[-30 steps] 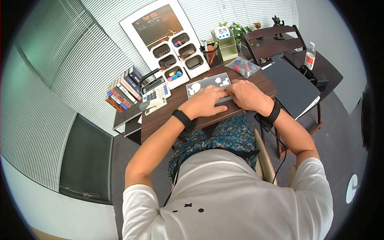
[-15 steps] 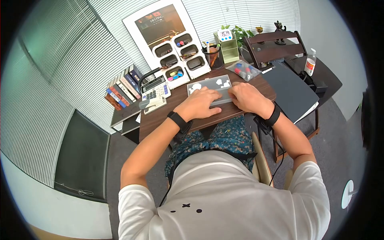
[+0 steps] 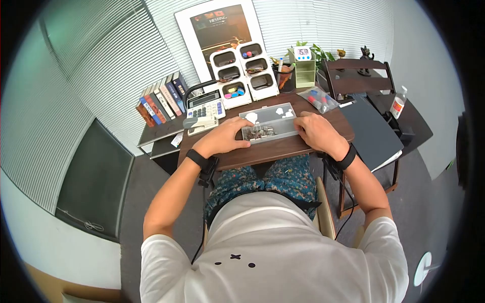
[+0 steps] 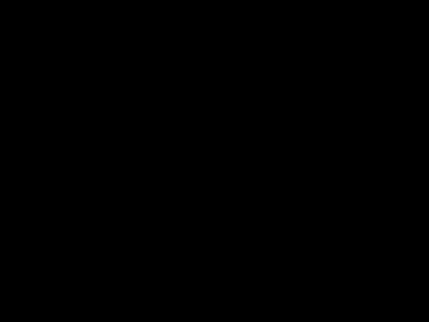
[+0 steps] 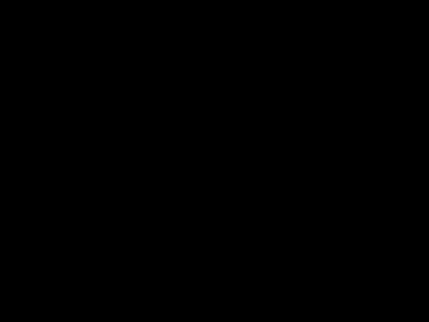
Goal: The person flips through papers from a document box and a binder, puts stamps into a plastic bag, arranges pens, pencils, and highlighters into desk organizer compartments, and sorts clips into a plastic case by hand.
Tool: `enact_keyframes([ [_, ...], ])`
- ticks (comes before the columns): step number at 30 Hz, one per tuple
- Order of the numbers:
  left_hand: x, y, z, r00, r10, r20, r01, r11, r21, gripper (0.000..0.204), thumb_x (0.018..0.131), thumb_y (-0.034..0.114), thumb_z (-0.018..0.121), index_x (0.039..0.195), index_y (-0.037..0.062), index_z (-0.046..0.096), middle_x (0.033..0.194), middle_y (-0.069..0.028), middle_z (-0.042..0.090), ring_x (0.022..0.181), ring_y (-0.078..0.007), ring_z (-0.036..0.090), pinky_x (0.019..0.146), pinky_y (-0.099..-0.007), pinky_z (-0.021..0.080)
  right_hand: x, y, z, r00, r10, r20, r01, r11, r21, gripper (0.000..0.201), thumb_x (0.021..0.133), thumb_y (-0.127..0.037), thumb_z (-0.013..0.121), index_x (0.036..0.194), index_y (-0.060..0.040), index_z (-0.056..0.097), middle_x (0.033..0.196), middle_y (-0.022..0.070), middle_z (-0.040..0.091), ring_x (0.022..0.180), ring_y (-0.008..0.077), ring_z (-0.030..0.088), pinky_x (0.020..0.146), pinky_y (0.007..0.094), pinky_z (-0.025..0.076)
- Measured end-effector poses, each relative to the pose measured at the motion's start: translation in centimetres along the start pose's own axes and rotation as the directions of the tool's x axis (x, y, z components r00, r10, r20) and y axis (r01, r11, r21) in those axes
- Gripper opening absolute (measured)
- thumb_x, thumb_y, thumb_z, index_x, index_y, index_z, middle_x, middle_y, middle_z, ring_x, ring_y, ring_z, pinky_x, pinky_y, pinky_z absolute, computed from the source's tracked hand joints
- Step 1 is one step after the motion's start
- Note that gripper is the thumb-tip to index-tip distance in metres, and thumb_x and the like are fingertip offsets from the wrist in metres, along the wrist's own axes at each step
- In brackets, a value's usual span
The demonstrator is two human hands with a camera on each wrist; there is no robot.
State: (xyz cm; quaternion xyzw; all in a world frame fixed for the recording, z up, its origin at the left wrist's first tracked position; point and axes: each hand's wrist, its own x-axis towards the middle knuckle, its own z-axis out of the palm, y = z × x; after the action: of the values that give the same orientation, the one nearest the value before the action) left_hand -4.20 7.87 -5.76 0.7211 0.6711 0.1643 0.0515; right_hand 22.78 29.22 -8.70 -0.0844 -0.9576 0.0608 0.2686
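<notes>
In the head view a clear plastic box lies on the brown table, with small metallic pieces gathered in its left part. White shapes show along its far part. My left hand is at the box's left end, its fingers at the far side and its thumb at the near corner. My right hand is at the right end with fingers bent against the box's edge; its fingertips are partly hidden. Both wrist views are black.
Behind the box stand white bins, a pen cup and a green shelf. A calculator and books are at the left. A clear bag, a dark folder and a bottle are at the right.
My left hand has moved left, off the middle of the box to its left end, uncovering the metallic pieces. My right hand stays at the right end. The head view has shifted slightly.
</notes>
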Motion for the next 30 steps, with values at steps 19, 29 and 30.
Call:
enact_keyframes([
  [19,-5.6,-1.9,1.6,0.979,-0.084,-0.186,0.047,0.979,-0.199,0.059,0.088,0.032,0.086,0.136,0.0077,0.063,0.126,-0.0116,0.061,0.107,-0.0265,0.063,0.099,-0.0409,0.052,5.8,-7.5,2.7,0.95,-0.293,0.11,0.254,0.927,0.277,0.021,0.087,0.0,0.074,0.108,0.0008,0.073,0.103,0.0209,0.07,0.098,0.0421,0.069,0.09,0.0486,0.055],
  [29,-5.6,-2.2,1.6,0.981,-0.074,-0.178,0.031,0.972,-0.234,0.058,0.089,0.032,0.085,0.137,0.0094,0.062,0.125,-0.0107,0.06,0.109,-0.0265,0.061,0.101,-0.0409,0.051,5.9,-6.4,1.9,0.968,-0.135,0.213,0.069,0.954,0.292,0.018,0.084,-0.001,0.079,0.093,0.0031,0.063,0.091,0.0198,0.068,0.089,0.0393,0.068,0.08,0.0469,0.053],
  [30,-5.6,-2.1,1.6,0.981,-0.054,-0.188,0.012,0.976,-0.216,0.058,0.089,0.032,0.085,0.137,0.0094,0.062,0.125,-0.0107,0.059,0.109,-0.0266,0.061,0.101,-0.0411,0.051,6.0,-6.3,1.9,0.964,-0.13,0.231,0.056,0.951,0.303,0.018,0.084,0.0,0.078,0.093,0.0029,0.063,0.091,0.0196,0.068,0.088,0.0387,0.068,0.08,0.0465,0.053],
])
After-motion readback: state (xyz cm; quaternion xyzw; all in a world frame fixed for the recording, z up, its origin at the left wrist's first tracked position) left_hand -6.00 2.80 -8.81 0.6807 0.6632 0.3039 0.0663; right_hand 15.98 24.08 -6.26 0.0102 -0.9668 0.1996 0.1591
